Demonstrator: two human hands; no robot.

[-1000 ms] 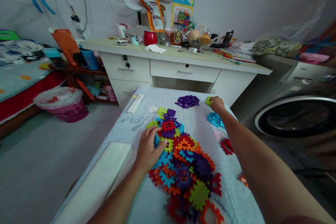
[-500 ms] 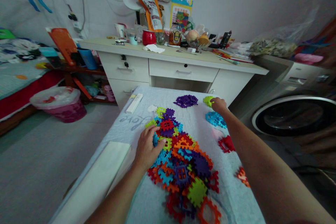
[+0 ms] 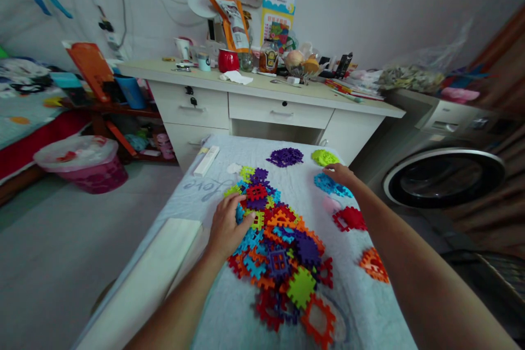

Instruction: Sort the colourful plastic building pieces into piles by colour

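Observation:
A mixed heap of notched plastic building pieces (image 3: 279, 235) in red, orange, blue, purple and yellow-green spreads down the middle of the cloth-covered table (image 3: 229, 306). My left hand (image 3: 228, 225) rests at the heap's left edge, thumb and fingers apart around a few pieces. My right hand (image 3: 342, 175) is over the blue pile (image 3: 328, 182), with its fingers pointing left and no piece visible in them. Just beyond it lies the yellow-green pile (image 3: 325, 157). Also sorted by colour are a purple pile (image 3: 286, 157), red pieces (image 3: 350, 219) and orange pieces (image 3: 373, 264).
A long white box (image 3: 164, 262) lies along the table's left edge, with a small white box (image 3: 206, 161) farther back. Behind stands a cluttered white desk (image 3: 270, 112). A washing machine (image 3: 435, 136) is at right, a pink bin (image 3: 88, 167) at left.
My right hand has drawn back from the yellow-green pile to above the blue pile. The left hand stays at the heap. The view has shifted slightly, showing more of the orange pieces.

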